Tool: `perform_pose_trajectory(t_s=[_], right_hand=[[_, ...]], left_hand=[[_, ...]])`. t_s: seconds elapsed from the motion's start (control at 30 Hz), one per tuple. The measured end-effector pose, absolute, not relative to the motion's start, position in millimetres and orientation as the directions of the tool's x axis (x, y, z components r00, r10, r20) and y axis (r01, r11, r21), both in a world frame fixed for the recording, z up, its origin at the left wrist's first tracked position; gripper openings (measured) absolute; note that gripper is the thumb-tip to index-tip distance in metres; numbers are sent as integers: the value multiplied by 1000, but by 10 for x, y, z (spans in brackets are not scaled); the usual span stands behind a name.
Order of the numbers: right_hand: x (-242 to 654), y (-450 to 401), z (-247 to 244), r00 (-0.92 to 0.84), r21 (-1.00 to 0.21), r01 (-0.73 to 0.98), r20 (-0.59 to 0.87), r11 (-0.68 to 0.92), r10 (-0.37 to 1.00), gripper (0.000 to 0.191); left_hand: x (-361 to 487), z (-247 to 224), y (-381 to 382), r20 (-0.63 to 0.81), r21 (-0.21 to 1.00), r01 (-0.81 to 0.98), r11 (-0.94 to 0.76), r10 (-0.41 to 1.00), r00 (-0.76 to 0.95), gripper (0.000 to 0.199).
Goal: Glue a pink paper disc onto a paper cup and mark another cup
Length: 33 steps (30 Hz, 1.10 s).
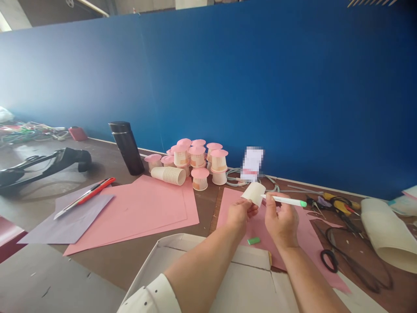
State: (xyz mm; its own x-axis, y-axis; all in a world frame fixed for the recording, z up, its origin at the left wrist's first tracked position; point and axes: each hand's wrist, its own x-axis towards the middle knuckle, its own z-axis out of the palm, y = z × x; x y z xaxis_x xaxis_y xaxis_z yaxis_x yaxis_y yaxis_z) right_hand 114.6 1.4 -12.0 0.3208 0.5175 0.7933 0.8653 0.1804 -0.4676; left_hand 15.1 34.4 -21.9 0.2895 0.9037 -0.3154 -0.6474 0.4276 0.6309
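A white paper cup [254,193] is pinched in the fingers of my left hand [240,214], tilted above a pink sheet [228,202]. My right hand [282,221] grips a white marker [286,200] with a green end, its tip at the cup's right side. The marker's green cap [253,241] lies on the pink sheet below my hands. Behind and to the left stand several cups with pink paper discs on top [200,179], some stacked. Beside them a nested stack of plain cups [169,175] lies on its side.
A black bottle [127,148] stands at the back left. A red cutter [85,198] lies on purple paper [81,221] beside pink sheets [140,208]. Cardboard [241,282] is under my forearms. Black scissors [329,260], cables and a large white roll [387,234] lie right. A blue partition [228,87] rises behind.
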Motion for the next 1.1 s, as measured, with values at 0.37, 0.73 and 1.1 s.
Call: perform_pose_trajectory(t_s=[0.37,0.73,1.1], right_hand=[[1140,59,-157,228,-424,873,791,240,568,25],[1153,85,-182,214,-427,873,769,236,603,23],[1146,31,-154,132,-427,846,748,319,650,19]], left_hand=[[160,-262,340,-252,640,-656,400,916,313,15],[169,-279,344,-237,652,-647,396,917,321,9],[142,-184,327,-272,639,-655,403,915,297,10]])
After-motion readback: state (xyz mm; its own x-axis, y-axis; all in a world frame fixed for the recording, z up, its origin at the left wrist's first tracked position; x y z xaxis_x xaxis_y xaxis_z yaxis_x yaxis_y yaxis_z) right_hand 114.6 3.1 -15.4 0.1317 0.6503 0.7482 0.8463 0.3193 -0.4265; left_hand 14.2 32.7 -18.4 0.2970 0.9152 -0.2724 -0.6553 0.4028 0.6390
